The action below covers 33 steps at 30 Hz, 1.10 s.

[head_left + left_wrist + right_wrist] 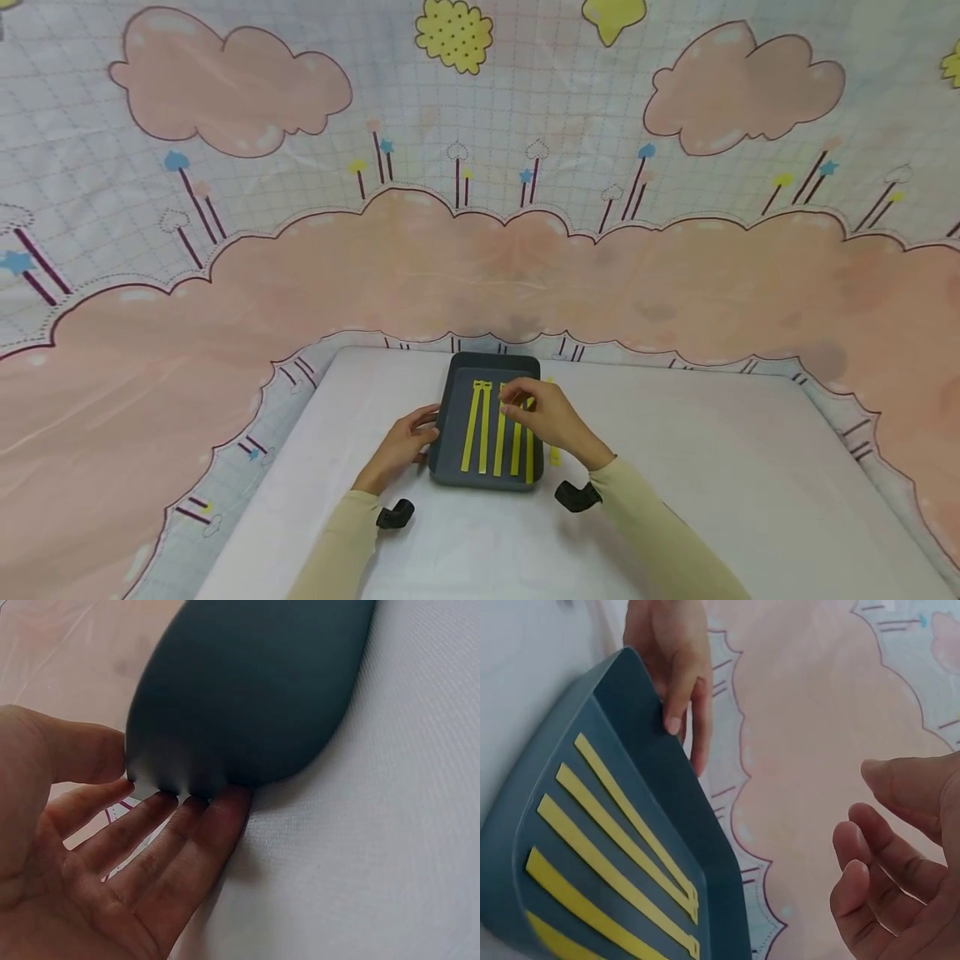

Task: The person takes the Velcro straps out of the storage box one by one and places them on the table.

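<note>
A dark grey rectangular tray (486, 485) lies on the white table. Several flat yellow straps with slotted ends (482, 429) lie lengthwise in it, side by side. At the tray's left side my left hand (405, 437) grips the wall. Its thumb laps over the rim and its fingertips (199, 801) touch the outside. Above the straps on the tray's right half hovers my right hand (547, 412). In the right wrist view its thumb and loosely bent fingers (851, 889) stand apart with nothing seen between them. The right hand hides some strap ends in the head view.
Another yellow piece (555, 456) lies on the table just right of the tray, partly covered by the right hand. The white table (697, 467) extends to both sides. A patterned cloth (450, 275) with pink clouds hangs behind it. Black wrist devices (577, 497) sit under both forearms.
</note>
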Tool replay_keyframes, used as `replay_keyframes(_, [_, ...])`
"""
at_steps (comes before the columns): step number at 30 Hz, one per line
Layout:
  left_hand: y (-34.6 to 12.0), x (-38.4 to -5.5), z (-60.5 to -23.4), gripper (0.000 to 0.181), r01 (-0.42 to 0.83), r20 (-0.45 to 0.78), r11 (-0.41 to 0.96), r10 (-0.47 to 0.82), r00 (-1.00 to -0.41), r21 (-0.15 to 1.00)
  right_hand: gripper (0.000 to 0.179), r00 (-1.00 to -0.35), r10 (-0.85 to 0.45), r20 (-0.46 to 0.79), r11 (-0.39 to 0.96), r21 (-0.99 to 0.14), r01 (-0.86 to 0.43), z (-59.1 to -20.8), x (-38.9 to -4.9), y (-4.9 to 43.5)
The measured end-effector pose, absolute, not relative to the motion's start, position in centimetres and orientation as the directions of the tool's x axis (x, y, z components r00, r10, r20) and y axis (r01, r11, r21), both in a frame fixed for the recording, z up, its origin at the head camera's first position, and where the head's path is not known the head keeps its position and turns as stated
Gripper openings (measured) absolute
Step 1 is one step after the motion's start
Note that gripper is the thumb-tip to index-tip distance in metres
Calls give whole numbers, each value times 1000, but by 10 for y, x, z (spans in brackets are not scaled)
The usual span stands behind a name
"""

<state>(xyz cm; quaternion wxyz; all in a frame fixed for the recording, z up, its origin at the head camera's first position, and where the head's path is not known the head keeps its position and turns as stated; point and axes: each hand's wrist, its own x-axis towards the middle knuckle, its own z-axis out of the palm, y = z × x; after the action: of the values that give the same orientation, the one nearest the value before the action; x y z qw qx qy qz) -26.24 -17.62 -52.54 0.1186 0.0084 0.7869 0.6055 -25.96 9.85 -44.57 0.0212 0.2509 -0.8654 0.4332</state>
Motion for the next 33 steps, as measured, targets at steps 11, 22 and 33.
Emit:
replay_keyframes(11, [-177,-264,-531,51,-126,-173,273,156,-973,954,17,-860,-448,244,511,-720,-470,-449,-266,73])
replay_keyframes(22, [-178,-265,-535,51,-120,-167,256,168,-972,959,18,-844,-476,248,559,-655,-508,-463,-280,59])
replay_keyframes(33, [-178,-265,-535,52,-116,-162,259,160,-974,959,20,-760,-596,257,631,-435,-642,-465,-290,50])
